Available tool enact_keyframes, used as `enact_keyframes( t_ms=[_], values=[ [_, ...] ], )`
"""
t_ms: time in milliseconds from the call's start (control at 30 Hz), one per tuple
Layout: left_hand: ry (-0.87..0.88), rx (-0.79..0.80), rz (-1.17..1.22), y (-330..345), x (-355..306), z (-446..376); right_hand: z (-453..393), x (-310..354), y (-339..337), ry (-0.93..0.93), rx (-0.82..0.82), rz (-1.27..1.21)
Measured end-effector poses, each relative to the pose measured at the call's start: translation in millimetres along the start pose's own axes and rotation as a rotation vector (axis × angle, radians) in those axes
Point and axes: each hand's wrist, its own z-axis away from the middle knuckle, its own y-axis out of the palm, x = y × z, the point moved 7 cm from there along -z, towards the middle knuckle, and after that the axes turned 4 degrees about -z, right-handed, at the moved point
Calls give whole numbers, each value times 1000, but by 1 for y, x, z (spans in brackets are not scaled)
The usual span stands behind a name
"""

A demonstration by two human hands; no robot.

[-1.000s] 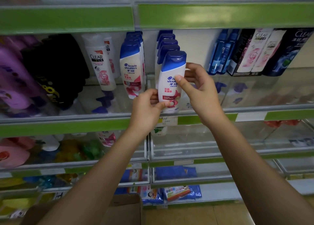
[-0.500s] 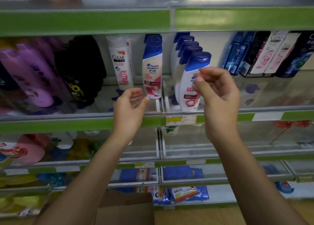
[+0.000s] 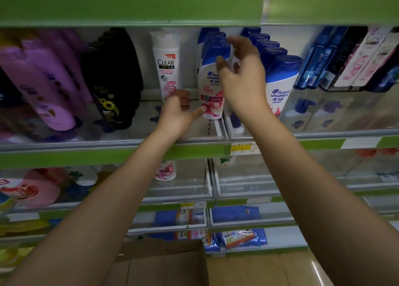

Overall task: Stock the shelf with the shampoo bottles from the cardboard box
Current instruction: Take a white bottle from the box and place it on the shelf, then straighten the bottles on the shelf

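The right hand (image 3: 241,80) hides part of the shampoo bottles (image 3: 210,87); the cardboard box (image 3: 164,264) is cut off below; the purple bottles (image 3: 43,87) look blurred.

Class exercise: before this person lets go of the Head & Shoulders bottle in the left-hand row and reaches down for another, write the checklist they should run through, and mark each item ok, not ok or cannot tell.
1. Front bottle stands upright in its row: cannot tell; it looks slightly tilted, and the picture is blurred.
2. Label faces outward: ok.
3. left hand steadies the base: ok, thumb touching the bottle's lower edge.
4. right hand is clear of the neighbouring row: ok, it holds nothing.
5. Bottle sits behind the clear shelf lip: ok.
6. cardboard box still holds bottles: cannot tell, its inside is hidden.
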Motion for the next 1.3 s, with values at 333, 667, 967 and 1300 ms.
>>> enact_keyframes(
  t_ms=[333,667,967,1300],
  values=[
    [30,141,-47,20,-9,-11,-16,-16,7,76,34,-31],
    [50,193,-17,24,-12,8,1,1,-8,58,110,92],
    [116,190,-37,20,-20,41,29,18,-26,16,120,125],
    [116,139,-69,17,-24,53,36,17,-29,-6,103,136]
  ],
)
